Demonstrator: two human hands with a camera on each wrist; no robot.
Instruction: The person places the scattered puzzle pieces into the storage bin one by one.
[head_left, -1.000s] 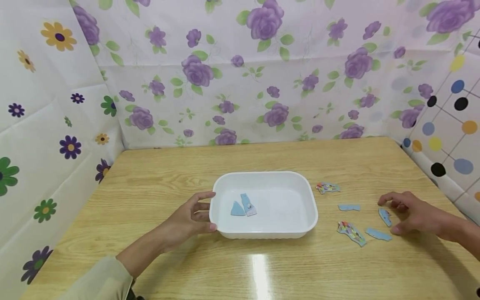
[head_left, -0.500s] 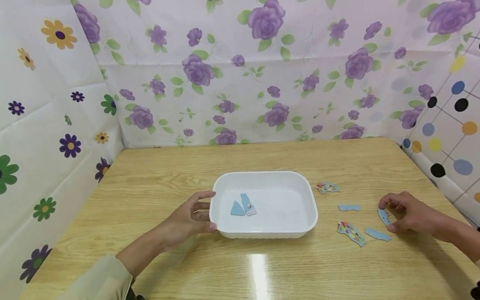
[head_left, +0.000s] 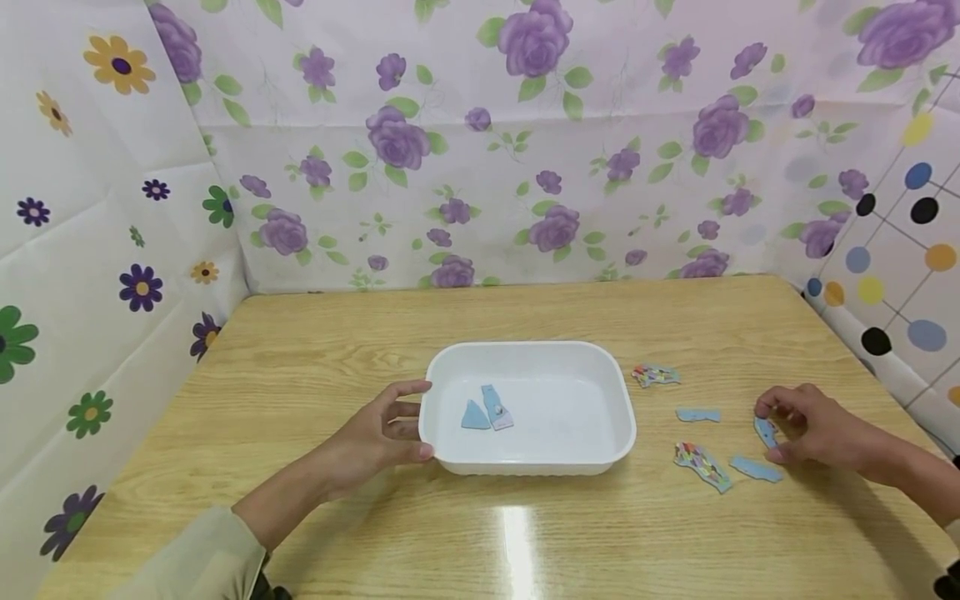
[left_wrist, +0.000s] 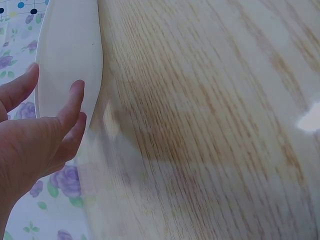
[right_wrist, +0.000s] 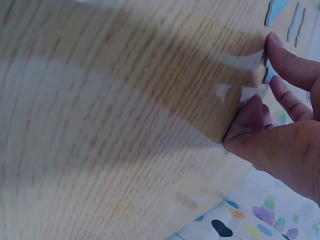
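In the head view my left hand rests its spread fingertips against the left end of a white plastic tray. The left wrist view shows those fingers against the outer wall of the tray. On the right, my right hand pinches a light blue puzzle piece at its two ends, thumb on the near one and index finger on the far one. The piece lies on the table. In the right wrist view only the dark edge of the puzzle piece shows between the fingertips.
Two blue puzzle pieces lie in the tray's left half. Right of the tray are two plain blue pieces and two multicoloured pieces on the wooden table. Flowered sheets hang behind and at the left.
My right hand has moved slightly left and its thumb and index finger have closed onto the ends of the blue puzzle piece, which has shifted a little left. The left hand stays at the tray.
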